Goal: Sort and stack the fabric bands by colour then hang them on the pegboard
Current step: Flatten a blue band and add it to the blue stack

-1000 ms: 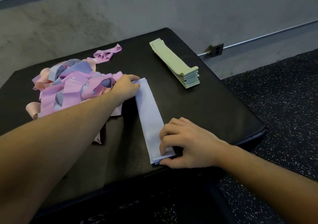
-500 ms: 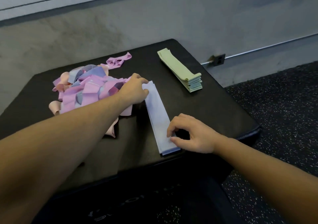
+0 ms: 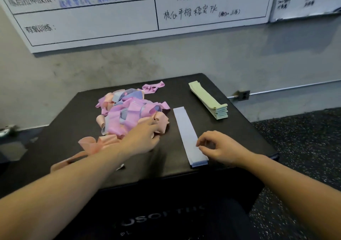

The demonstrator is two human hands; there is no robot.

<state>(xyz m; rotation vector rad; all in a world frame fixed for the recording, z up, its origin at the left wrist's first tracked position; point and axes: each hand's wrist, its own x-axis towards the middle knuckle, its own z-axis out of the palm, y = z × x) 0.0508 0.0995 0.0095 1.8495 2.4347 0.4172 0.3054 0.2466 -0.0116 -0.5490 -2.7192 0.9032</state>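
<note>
Now, from the head view, we are reaching our left hand (image 3: 145,138) into the mixed pile (image 3: 129,114) on the dark surface (image 3: 239,129), grip loose, holding nothing. Our right hand (image 3: 219,148) is resting relaxed at the lavender stack (image 3: 188,131), perhaps steadying it. The green stack (image 3: 208,99) is lying apart, keeping colours separate.

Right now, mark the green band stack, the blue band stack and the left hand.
green band stack (image 3: 206,99), head view, top band's middle
blue band stack (image 3: 186,127), head view, top band's middle
left hand (image 3: 143,138), head view, back of hand
</note>
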